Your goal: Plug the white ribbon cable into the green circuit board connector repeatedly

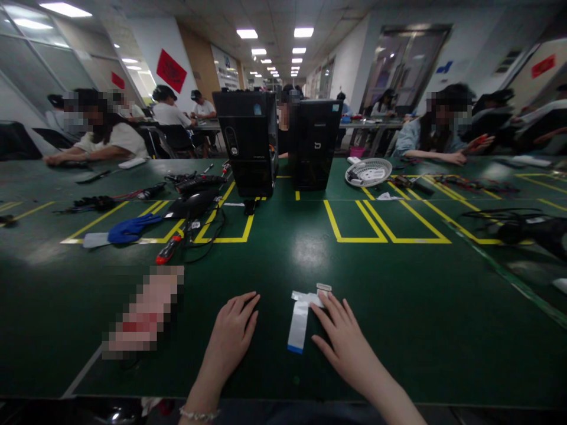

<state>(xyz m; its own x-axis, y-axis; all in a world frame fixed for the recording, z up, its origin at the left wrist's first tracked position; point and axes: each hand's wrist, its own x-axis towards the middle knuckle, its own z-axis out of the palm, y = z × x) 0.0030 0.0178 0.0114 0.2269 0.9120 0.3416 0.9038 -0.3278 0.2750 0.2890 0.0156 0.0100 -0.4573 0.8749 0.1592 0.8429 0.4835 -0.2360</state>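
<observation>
A white flat ribbon cable [298,324] with a blue end lies folded on the green table in front of me. A small pale connector-like piece [323,287] sits at its upper right end. My right hand [343,333] rests open beside it, with fingertips touching the cable's upper right part, and nothing is gripped. To the left of the cable, my left hand [233,330] lies on the table with its fingers stretched out. It is open, holds nothing and stays apart from the cable.
Two black computer towers [314,144] stand ahead. A white basket [384,171] is at the back right. On the left lie a red-and-black screwdriver [169,250], a blue glove [133,229], cables and a blurred-out flat item [148,310]. People sit across the table.
</observation>
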